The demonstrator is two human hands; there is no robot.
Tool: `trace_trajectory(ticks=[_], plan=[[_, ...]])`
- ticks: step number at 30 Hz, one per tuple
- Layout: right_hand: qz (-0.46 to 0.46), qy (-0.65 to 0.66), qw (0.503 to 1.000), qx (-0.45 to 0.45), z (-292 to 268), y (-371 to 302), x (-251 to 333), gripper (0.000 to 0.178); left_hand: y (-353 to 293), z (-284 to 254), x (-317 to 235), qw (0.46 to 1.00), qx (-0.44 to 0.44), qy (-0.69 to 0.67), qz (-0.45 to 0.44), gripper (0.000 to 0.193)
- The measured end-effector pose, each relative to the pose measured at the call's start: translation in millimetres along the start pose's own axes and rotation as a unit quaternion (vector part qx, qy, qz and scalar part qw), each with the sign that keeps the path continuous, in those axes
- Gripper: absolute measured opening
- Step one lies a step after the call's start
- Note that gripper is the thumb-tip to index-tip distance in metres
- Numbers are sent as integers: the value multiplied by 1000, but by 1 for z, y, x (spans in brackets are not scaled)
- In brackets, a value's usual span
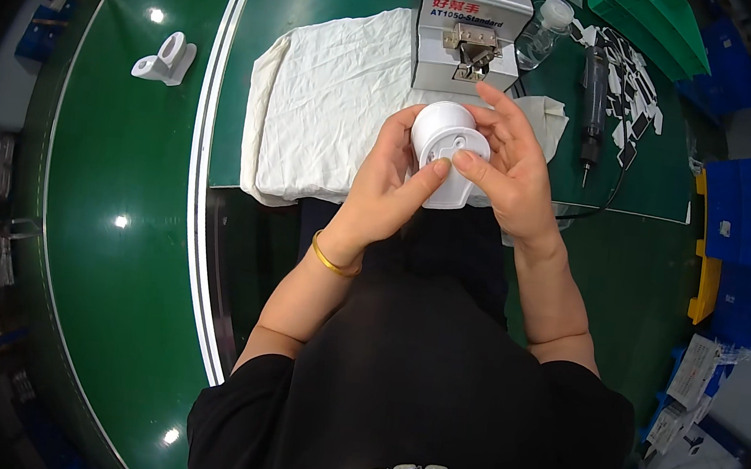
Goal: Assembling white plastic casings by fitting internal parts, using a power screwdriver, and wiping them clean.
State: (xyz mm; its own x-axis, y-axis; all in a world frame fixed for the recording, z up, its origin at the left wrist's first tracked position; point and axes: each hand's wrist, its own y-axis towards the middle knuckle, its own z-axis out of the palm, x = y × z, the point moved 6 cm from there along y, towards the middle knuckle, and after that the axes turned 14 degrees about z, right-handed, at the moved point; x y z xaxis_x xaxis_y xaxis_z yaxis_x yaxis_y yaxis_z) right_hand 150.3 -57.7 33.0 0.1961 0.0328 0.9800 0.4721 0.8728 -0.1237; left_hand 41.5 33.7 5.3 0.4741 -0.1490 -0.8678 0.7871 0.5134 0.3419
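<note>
Between my two hands, above the near edge of the table, is a white plastic housing (445, 118) with a round cup-like part and a flat base plate. My left hand (392, 177) wraps its left side, the thumb pressed on the plate's face. On the other side my right hand (510, 171) grips it with the thumb beside a small hole, while the index finger sticks up and away. A similar white plastic part (167, 60) stands on the green surface at the left.
A white cloth (330, 102) covers the table before me. Behind it stands a grey machine (465, 47) with a metal mechanism. To the right are a clear bottle (545, 33), a black electric screwdriver (595, 102) with a cable, scattered black and white pieces (641, 102) and a green bin (654, 26).
</note>
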Motion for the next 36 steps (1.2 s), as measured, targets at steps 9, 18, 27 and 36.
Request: trace_trajectory(ticks=[9,18,27,36], plan=[[90,-4,996,2,-23,0,0,67,1,19,-18,945,169,247,133,108],[174,-431,754,-465,-291,50,-20,87,-4,15,1,974,119,154,116,120],[-58,299,951,-39,-199,64,37,34,-20,0,20,976,75,204,11,111],[-300,181,937,4,-49,100,108,53,-22,12,26,874,169,434,138,76]])
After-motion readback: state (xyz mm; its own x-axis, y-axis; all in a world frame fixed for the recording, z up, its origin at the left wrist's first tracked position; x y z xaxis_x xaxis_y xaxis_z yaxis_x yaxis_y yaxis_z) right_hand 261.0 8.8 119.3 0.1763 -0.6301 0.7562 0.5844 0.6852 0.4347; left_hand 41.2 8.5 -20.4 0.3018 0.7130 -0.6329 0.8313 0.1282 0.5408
